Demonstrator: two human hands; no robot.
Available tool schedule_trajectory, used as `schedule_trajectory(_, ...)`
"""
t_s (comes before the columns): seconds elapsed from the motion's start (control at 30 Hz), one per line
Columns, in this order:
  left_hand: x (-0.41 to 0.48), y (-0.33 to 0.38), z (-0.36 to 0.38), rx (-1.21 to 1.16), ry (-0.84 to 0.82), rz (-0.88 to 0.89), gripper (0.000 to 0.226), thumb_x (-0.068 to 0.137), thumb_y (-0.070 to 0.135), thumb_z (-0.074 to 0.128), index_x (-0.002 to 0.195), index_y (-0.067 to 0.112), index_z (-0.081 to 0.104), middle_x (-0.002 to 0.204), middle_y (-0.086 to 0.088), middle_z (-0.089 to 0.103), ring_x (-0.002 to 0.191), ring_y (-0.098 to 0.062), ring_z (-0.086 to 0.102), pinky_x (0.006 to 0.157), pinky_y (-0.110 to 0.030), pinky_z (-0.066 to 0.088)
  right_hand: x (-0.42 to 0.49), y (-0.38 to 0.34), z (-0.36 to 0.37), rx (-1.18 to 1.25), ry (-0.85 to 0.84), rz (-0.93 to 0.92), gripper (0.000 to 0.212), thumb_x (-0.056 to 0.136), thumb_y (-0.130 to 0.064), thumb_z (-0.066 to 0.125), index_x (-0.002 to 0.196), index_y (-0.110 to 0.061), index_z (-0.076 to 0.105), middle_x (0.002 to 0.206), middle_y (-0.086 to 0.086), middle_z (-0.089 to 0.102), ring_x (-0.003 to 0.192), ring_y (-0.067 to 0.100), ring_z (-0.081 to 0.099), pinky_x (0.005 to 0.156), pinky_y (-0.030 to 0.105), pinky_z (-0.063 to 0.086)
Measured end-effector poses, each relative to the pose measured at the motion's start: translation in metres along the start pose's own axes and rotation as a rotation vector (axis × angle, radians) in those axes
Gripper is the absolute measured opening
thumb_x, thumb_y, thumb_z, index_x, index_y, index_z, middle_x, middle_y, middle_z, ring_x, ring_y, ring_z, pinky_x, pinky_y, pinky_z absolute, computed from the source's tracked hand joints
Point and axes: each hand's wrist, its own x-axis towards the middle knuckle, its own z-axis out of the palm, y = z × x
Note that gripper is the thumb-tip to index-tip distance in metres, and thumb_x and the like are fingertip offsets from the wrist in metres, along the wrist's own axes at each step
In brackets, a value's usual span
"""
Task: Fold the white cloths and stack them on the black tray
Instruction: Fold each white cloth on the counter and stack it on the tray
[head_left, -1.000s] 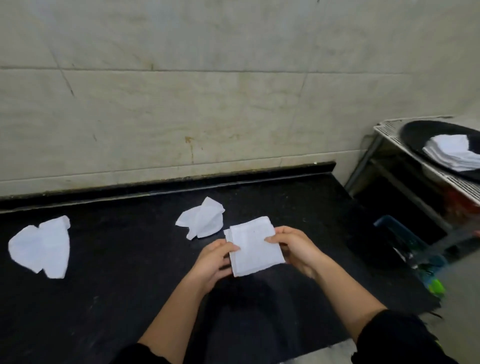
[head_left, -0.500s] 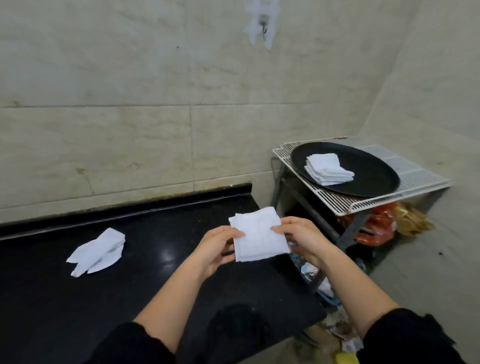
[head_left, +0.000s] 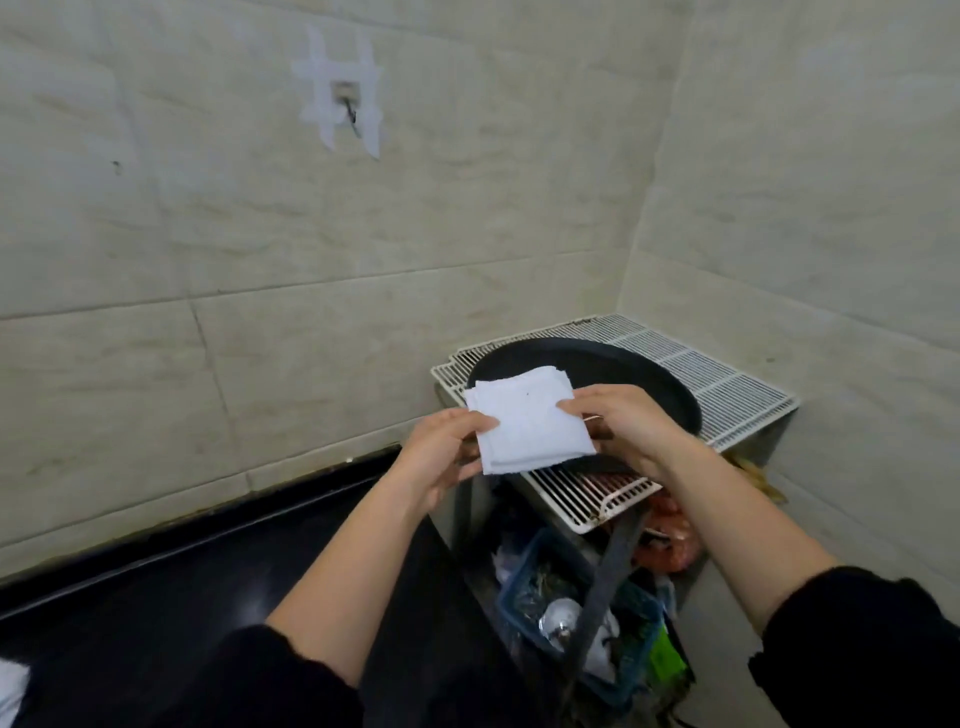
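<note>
I'm holding the folded cloth flat at centre frame, left hand pinching its left edge, right hand pinching its right edge, and it's hovering over the left part of the tray, which is sitting on the rack right of centre

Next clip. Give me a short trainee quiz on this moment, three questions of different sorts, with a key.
1. True or false: the folded white cloth is gripped by both the left hand and the right hand.
2. Multiple choice: the black tray sits on A) a white wire rack, B) a wooden stool, C) a sink.
3. Short answer: has the cloth been let go onto the tray yet?

Key
1. True: each hand pinches one side of it.
2. A.
3. No. Both hands hold it up at the tray's near left part.
</note>
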Motion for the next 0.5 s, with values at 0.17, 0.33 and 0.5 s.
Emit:
schedule_trajectory(0.17,0.065,0.017,0.033,0.012,0.015,-0.011,0.009,0.083,0.006,0.068,0.088,0.013,0.064,0.076,0.001,0.074,0.06,-0.009,0.068,0.048,-0.018,0.051,0.062,-0.018,-0.031,-0.04,0.06,0.014,0.016,0.082,-0.012,0.07,0.096,-0.008,0.073,0.083,0.007,0.07,0.071,0.019,0.06,0.062,0.028,0.046)
schedule_trajectory(0.33,0.101,0.022,0.049,-0.007,0.061,-0.018,0.025,0.084,0.001,0.069,0.108,0.005,0.062,0.094,-0.009,0.074,0.071,-0.015,0.07,0.055,-0.022,0.056,0.108,-0.017,-0.05,-0.064,0.062,0.027,0.008,0.083,-0.011,0.068,0.089,-0.012,0.073,0.08,0.005,0.071,0.069,0.018,0.06,0.059,0.027,0.048)
schedule_trajectory(0.5,0.11,0.009,0.055,0.057,0.112,-0.045,0.023,0.084,-0.002,0.069,0.105,0.003,0.061,0.095,-0.013,0.072,0.07,-0.015,0.068,0.061,-0.024,0.06,0.136,0.004,-0.062,-0.19,0.037,0.094,0.012,0.084,-0.014,0.068,0.096,-0.011,0.073,0.096,0.009,0.074,0.088,0.023,0.068,0.073,0.035,0.055)
